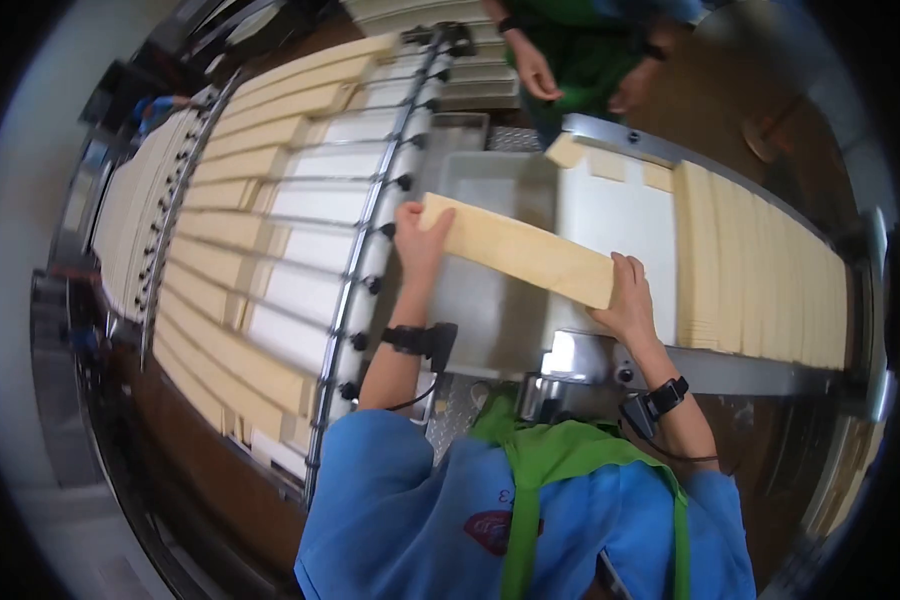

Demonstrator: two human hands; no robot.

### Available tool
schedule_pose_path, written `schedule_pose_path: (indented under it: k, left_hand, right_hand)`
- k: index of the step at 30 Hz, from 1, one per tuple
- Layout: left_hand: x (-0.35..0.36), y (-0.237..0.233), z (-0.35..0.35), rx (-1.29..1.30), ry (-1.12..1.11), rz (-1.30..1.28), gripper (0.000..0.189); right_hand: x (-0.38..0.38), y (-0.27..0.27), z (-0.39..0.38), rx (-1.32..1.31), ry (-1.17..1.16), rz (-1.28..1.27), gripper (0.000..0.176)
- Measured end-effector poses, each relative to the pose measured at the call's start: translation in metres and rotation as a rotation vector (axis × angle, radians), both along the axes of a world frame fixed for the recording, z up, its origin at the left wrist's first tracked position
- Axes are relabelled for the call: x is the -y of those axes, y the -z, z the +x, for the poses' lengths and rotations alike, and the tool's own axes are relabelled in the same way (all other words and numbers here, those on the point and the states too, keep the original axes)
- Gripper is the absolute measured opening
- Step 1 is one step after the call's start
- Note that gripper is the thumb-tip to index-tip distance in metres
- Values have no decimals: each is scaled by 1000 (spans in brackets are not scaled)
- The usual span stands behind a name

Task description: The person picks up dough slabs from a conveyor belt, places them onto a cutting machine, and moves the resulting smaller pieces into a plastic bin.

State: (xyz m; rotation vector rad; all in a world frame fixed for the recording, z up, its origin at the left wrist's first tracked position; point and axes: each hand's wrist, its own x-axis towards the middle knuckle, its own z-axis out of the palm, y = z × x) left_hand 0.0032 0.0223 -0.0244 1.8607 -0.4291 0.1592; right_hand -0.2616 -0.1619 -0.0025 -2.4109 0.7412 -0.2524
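A long, flat, pale yellow strip (pixel 520 248) is held up between my two hands, tilted down to the right. My left hand (pixel 423 238) grips its left end, thumb on top. At its right end my right hand (pixel 627 297) is closed on the edge. Beneath the strip lies a grey tray (pixel 490 335). Right of it, a white surface (pixel 625 225) bears a row of similar yellow strips (pixel 760 265) standing packed together. Left of my hands, yellow strips (pixel 225 235) lie in lanes between metal rods on a white belt (pixel 315 210).
A metal rail with black knobs (pixel 353 270) runs close to my left forearm. Across from me stands a co-worker in a green apron (pixel 575 60), both hands near the work area. Metal edges (pixel 710 368) border the right surface. Another person (pixel 155 110) is at the far left.
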Motion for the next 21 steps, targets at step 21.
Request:
schedule_pose_path:
  k: [21]
  left_hand:
    - [-418, -47, 137, 384, 55, 1322, 36]
  right_hand:
    - [-299, -57, 159, 284, -592, 419, 42]
